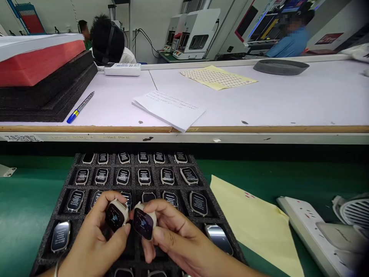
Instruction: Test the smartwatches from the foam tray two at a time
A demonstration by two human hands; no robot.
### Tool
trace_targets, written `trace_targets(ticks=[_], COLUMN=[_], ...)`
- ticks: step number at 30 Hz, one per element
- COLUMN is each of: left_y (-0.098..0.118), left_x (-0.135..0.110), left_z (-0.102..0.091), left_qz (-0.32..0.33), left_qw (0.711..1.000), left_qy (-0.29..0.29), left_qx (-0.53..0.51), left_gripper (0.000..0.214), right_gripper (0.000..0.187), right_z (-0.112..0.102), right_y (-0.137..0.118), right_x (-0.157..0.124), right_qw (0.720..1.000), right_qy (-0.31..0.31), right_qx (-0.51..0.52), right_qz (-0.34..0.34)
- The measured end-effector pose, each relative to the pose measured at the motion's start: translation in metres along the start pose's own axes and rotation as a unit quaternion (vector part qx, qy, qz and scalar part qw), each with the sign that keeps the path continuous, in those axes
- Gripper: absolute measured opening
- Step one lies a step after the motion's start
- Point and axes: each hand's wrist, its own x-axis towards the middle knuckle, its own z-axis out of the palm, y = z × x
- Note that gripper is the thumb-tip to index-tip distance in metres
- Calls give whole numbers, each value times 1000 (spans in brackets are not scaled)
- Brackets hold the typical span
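Observation:
My left hand (pixel 95 240) pinches a small watch body (pixel 115 216) with a pale case and dark lit screen. A second, similar watch body (pixel 143 223) is held in my right hand (pixel 175 240), its fingers wrapped round the case. The two watch bodies are side by side, nearly touching, above a black foam tray (pixel 69 175). The tray's pockets hold several more watch bodies, screens up, with printed film on them.
The tray lies on a green belt (pixel 25 204). A yellow sheet (pixel 253 219) lies to its right, then a white power strip (pixel 305 223). Behind is a white shelf with a pen (pixel 80 107), papers (pixel 170 108), stacked foam (pixel 46 88). People sit beyond it.

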Motion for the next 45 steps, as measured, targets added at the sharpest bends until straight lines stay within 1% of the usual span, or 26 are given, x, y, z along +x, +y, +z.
trace_targets(ticks=[9, 16, 21, 25, 28, 34, 37, 41, 45], left_y=[4, 12, 15, 13, 10, 6, 4, 4, 5], left_x=[0, 1, 2, 2, 1, -1, -2, -1, -1], left_z=[1, 2, 4, 5, 5, 4, 3, 2, 1], left_qz=[11, 20, 15, 3, -5, -4, 9, 36, 53], left_qw=[999, 998, 999, 999, 999, 999, 999, 996, 994], left_qy=[30, 41, 43, 40, 42, 35, 47, 64, 62], left_qx=[13, 36, 28, 15, 9, 10, 13, 49, 72], left_gripper=[24, 22, 22, 23, 24, 24, 24, 24, 24], right_gripper=[28, 26, 28, 30, 31, 31, 31, 29, 29], right_z=[0, 0, 2, 1, 1, 0, 1, 1, 1], right_y=[0, -1, -1, 1, 3, 3, 3, 2, 1], right_x=[1, 1, 1, 1, 1, 2, 2, 2, 1], right_qw=[1000, 1000, 1000, 1000, 1000, 1000, 1000, 1000, 1000], right_qy=[5, -11, -2, 8, 1, 3, 0, -7, 10], right_qx=[-5, -10, -8, -9, -9, -6, -3, -1, -7], right_qz=[-2, -11, -2, 4, 1, 2, -4, -4, -4])
